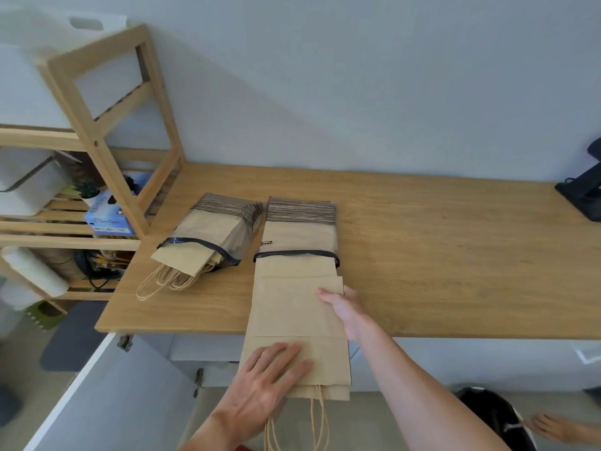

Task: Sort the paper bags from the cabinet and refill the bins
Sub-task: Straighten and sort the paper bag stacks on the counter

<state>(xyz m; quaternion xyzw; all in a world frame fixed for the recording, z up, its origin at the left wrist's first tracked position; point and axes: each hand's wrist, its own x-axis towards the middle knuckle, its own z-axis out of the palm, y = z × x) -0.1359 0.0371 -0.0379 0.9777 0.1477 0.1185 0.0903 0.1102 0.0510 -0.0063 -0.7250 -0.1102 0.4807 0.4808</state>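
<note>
Looks like a home utility or storage corner. Plain pale wall (357, 76) behind a wood-topped table (439, 255). To the left, an open pine shelf (107, 131) crowded with household bits: white plastic boxes (26, 187), a small potted plant (87, 192), a blue glove box (109, 216), a paper roll (35, 271), tangled cables (94, 265). White cabinet door (107, 402) swung open under the table, hinges showing. Dark mat (70, 336) on a light floor. Two striped fabric bins (299, 227) lying on the table, stuffed with brown paper bags (292, 320).
</note>
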